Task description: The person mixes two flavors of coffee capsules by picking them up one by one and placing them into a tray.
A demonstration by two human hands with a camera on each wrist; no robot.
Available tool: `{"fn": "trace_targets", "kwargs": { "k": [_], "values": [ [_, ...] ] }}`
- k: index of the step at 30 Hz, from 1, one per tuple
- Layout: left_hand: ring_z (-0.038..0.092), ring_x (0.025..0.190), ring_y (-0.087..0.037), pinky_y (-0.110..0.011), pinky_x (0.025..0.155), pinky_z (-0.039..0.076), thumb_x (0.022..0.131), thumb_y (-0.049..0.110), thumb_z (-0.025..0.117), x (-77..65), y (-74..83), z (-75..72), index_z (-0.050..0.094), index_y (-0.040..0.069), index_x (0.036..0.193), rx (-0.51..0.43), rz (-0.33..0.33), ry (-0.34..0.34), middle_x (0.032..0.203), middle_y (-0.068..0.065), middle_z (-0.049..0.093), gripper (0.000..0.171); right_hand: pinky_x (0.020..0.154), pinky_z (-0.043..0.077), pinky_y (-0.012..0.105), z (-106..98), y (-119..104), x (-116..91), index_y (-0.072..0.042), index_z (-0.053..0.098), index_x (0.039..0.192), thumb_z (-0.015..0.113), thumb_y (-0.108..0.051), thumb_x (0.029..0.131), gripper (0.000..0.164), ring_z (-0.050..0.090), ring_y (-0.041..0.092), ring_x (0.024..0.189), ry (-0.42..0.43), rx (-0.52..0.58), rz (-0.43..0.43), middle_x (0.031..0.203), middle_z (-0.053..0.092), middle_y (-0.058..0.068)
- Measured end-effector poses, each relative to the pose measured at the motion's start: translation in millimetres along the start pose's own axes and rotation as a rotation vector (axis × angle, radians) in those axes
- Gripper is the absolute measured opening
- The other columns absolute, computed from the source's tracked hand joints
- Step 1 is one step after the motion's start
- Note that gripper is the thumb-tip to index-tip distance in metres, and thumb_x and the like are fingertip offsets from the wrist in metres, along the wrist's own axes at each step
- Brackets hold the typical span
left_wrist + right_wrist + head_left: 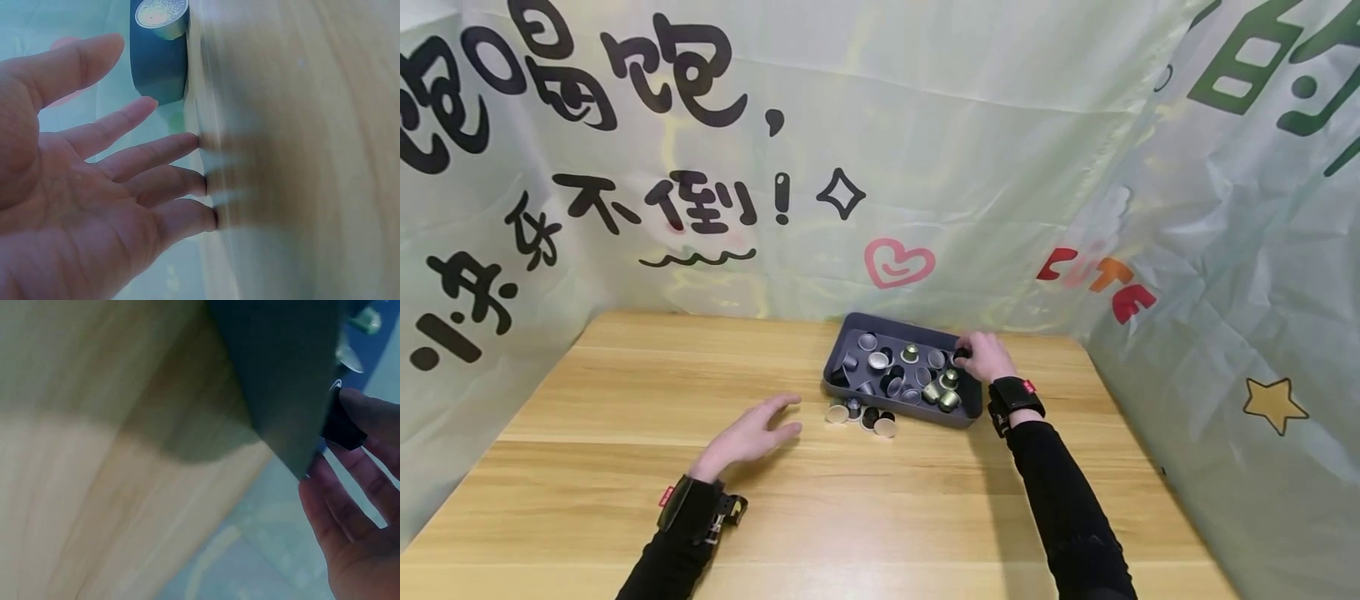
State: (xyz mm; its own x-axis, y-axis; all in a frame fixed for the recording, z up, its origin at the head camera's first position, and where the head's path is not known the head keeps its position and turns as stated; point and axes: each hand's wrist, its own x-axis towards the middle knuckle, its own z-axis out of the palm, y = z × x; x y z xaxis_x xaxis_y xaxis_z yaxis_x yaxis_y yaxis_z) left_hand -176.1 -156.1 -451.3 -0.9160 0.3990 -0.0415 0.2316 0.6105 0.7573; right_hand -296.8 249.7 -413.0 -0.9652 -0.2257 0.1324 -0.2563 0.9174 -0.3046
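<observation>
A dark grey tray (942,416) holds several coffee capsules, some green, some black, some grey, lying at different angles. At its right end, my right hand (988,357) pinches a black coffee capsule (344,428) between thumb and fingers, just inside the rim. In the right wrist view, other fingers of that hand reach along the outside of the tray's wall. My left hand (748,435) is left of the tray, fingers extended and spread, holding nothing. Its lower fingertips are at the tabletop in the left wrist view; whether they press on it I cannot tell.
Along the tray's front side, several capsules lie on the wooden table (850,517), including a pale-lidded one (837,413) and another (885,427). A printed cloth backdrop (985,208) hangs behind the table and around its sides.
</observation>
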Motion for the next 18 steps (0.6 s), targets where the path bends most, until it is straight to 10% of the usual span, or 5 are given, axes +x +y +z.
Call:
{"fn": "trace_targets", "kwargs": {
  "k": [18],
  "values": [
    [0.037,0.144,-0.049,-0.064,0.12,0.029,0.101,0.028,0.058,-0.6,-1.4,0.3,0.041,-0.002,0.149,-0.011,-0.014,0.002,0.155,-0.027,0.041,0.059,0.084,0.055,0.052,17,5,0,-0.005,0.077,0.106,0.075,-0.007,0.084,0.021,0.067,0.04,0.095,-0.01,-0.141,-0.035,0.103,0.076,0.018]
  ]
}}
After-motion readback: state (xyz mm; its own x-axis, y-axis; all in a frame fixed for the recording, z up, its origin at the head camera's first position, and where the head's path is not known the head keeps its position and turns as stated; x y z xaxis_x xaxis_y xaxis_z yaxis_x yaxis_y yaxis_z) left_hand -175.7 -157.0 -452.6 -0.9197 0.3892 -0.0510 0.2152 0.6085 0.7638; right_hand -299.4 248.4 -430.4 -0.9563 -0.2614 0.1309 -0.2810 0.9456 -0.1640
